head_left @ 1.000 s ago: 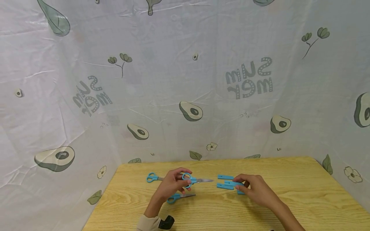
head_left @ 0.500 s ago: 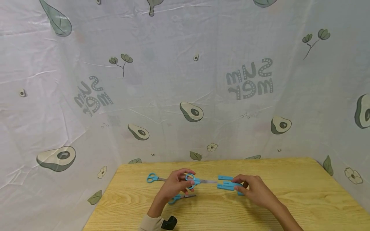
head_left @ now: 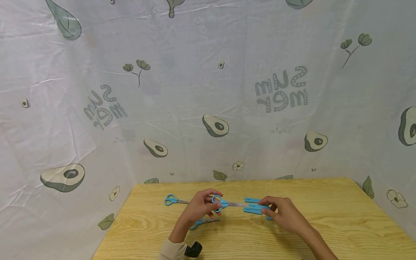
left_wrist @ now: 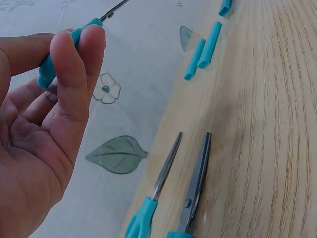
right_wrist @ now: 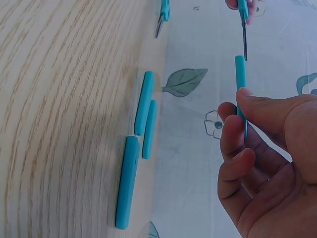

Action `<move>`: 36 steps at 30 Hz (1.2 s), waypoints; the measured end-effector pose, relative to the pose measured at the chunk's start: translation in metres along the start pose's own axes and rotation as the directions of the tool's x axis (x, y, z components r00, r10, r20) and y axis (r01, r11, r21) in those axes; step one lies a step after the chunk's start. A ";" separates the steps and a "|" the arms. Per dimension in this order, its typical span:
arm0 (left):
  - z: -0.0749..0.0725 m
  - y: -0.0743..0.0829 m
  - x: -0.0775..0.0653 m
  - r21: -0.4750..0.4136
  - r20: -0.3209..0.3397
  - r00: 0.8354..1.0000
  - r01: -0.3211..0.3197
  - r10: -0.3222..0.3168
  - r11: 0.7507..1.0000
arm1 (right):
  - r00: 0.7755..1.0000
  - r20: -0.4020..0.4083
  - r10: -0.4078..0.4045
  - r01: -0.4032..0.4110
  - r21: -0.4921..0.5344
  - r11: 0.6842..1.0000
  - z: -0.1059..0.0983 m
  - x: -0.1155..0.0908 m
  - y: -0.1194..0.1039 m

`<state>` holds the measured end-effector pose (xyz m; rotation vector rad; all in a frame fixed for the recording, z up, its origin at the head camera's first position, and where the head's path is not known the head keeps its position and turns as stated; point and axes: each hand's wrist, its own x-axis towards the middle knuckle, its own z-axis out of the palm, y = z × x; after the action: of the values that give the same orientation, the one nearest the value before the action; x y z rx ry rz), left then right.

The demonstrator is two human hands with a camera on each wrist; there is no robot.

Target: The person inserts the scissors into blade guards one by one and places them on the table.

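Note:
My left hand (head_left: 197, 209) pinches a pair of scissors (head_left: 224, 204) by its blue handles, above the table, blades pointing right. Between thumb and fingers, my right hand (head_left: 287, 215) holds a slim blue blade cover (right_wrist: 240, 72). The blade tip is right by the cover's end; whether they touch, I cannot tell. Two more scissors lie on the table, one farther back (head_left: 170, 200) and one nearer (head_left: 196, 224), partly hidden by the left hand and forearm. Below the right hand lie three other blue covers, including a back one (head_left: 251, 199) and a front one (right_wrist: 127, 183).
A light wooden table (head_left: 325, 224) carries everything. Behind it and at both sides hangs a pale curtain (head_left: 182, 108) printed with avocados, leaves and flowers, meeting the table's back edge. A black wrist device (head_left: 193, 249) sits at the left sleeve.
My left hand has moved right with the scissors, bringing the blade tip up to the held cover. The right hand has shifted slightly left. The things on the table stay put.

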<state>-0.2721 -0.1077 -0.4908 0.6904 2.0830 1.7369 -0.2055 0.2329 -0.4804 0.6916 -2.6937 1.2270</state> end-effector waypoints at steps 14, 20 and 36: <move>0.003 -0.001 0.001 -0.010 -0.014 1.000 0.000 0.000 1.000 | 1.000 -0.012 -0.003 0.003 -0.007 1.000 0.001 0.001 0.000; 0.003 -0.002 0.001 0.003 -0.014 1.000 0.004 -0.004 1.000 | 1.000 -0.018 -0.003 0.003 -0.010 1.000 0.001 0.001 0.001; 0.005 -0.003 0.001 -0.019 0.011 1.000 0.019 -0.019 1.000 | 1.000 -0.006 0.022 -0.022 -0.014 1.000 0.003 0.001 -0.001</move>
<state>-0.2705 -0.1029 -0.4947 0.6709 2.0563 1.7374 -0.2059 0.2292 -0.4813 0.6576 -2.7089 1.2123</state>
